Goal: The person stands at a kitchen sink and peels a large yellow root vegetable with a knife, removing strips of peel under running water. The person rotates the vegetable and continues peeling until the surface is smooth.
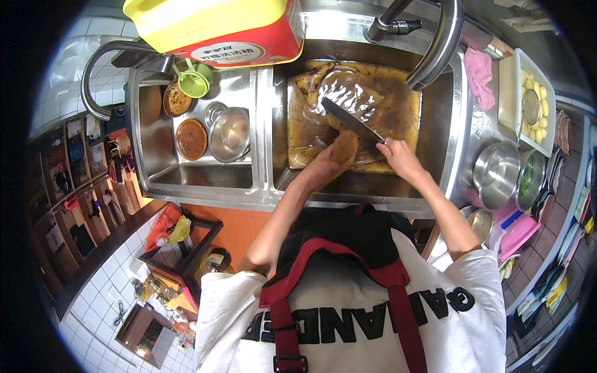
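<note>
Over the right basin of a steel double sink, my right hand grips the handle of a knife, its dark blade pointing up and left. My left hand is on a pale, tan piece of what looks like meat or skin, near the front of the basin. Behind it, larger brownish pieces lie in murky brown liquid; their exact kind is unclear. The blade's tip is over these pieces. My left fingers are partly hidden by the piece.
A yellow and red detergent jug stands behind the sink. Two curved faucets reach over. Steel bowls, brown dishes and a green cup sit in the left basin. At right are a pink cloth, metal bowls and a white tub.
</note>
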Demonstrator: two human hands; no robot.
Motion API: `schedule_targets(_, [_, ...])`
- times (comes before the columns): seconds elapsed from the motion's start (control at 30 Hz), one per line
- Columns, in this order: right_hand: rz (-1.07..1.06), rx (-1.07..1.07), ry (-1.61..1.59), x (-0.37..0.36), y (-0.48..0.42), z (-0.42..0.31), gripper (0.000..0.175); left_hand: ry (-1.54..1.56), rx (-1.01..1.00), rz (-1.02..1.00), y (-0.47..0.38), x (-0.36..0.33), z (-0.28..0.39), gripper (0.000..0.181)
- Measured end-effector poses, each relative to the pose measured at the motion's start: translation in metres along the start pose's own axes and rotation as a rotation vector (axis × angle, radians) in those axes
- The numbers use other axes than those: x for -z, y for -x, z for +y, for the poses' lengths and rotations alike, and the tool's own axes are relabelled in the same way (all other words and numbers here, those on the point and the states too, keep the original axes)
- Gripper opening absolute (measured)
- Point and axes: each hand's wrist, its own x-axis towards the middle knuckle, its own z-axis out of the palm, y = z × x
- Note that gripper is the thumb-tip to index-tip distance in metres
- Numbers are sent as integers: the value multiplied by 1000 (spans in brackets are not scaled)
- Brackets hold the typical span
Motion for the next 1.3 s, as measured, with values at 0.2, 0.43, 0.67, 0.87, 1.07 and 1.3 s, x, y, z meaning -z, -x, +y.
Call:
schedule_targets(0.2, [-330, 75, 42, 27, -15, 6, 38, -549, -92, -33, 1, 16, -15, 56])
schedule_targets(0.43, [-203, 46, -23, 11, 2, -12, 37, -25, 68, 121, 6, 9, -7, 76])
schedule_targets(0.67, [-102, -1, 1, 0, 26, -27, 31, 239, 100, 100, 6, 1, 13, 79])
schedule_targets(0.87, [91, -4, 0, -12, 28, -24, 30, 302, 77, 115, 6, -1, 11, 79])
schedule_targets(1.07, [62, 77, -14, -22, 32, -25, 36, 373, 30, 83, 9, 8, 11, 74])
schedule_targets(1.3, [0, 118, -31, -35, 35, -20, 36, 359, 33, 147, 10, 6, 12, 74])
